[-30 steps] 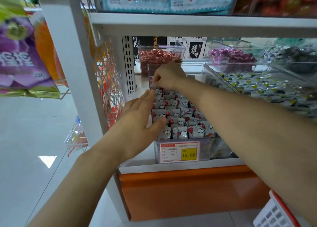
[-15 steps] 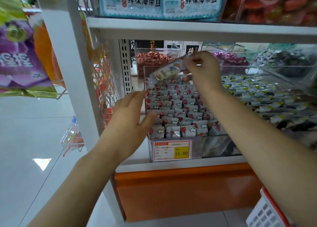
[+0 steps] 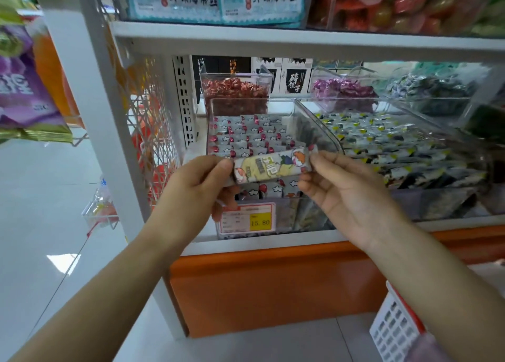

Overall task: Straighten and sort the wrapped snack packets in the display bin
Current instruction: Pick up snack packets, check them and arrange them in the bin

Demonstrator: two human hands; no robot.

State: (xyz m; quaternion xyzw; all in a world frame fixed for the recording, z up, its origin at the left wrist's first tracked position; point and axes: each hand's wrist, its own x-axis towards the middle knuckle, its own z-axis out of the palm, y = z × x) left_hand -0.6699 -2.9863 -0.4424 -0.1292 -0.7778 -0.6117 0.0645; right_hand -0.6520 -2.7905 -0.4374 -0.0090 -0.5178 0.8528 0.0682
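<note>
Yellowish film packet (image 3: 273,166), cartoon print, hangs level in the air at the front of the clear display bin (image 3: 319,126). Your left hand (image 3: 199,189) pinches its 9 o'clock end, thumb on top & fingers curled under. Your right hand (image 3: 347,197) pinches the 3 o'clock end btw thumb & forefinger, other fingers loosely bent below. It looks unlike the white cloud-print packets (image 3: 246,137) lined up at 12 o'clock, so prob. a stray.

Risks, as I judge them:
- Both grips are on the crimped ends only, and the wrap is slick. Let go w/ one hand early & it swings, may drop onto the rows & knock them askew.
- Pull the ends apart too hard & a seal may tear.
- Neighbour bin (image 3: 410,145) at 2 o'clock holds a diff. dark/yellow sort. Drop the packet there w/o checking the print & you mis-sort. Can't tell from here which bin matches.
- Clear wall is hard to see, so a fast reach in may clip the rim & shift the bin on the shelf (image 3: 273,243).
- Price tag (image 3: 247,221) at 6 o'clock sits right by your left fingers, and a low pass could knock it loose.
- White basket (image 3: 393,331) at 5 o'clock is well apart, so a fumble prob. lands on the floor, not in it.
</note>
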